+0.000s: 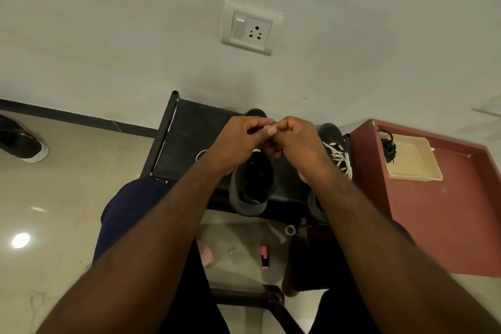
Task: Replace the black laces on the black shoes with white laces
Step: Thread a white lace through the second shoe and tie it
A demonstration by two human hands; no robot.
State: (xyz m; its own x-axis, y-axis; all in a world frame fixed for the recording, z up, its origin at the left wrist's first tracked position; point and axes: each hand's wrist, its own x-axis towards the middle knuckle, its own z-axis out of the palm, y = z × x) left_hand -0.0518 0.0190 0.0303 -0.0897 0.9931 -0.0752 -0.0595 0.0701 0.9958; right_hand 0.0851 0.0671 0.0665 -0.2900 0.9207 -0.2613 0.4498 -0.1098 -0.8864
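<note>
Two black shoes stand on a black rack (187,130) against the wall. The nearer shoe (253,187) sits in the middle with its opening towards me. The right shoe (334,144) carries white laces (340,157). My left hand (235,141) and my right hand (298,141) meet above the middle shoe, fingertips pinched together on something small; a white lace tip seems to be between them, mostly hidden. A bundle of black laces (388,148) lies at the edge of a beige tray (417,168).
The tray rests on a red-brown cabinet (439,214) to the right of the rack. A wall socket (248,28) is above. Another black shoe (23,141) lies on the floor at far left. A pink item (265,257) lies on the floor below.
</note>
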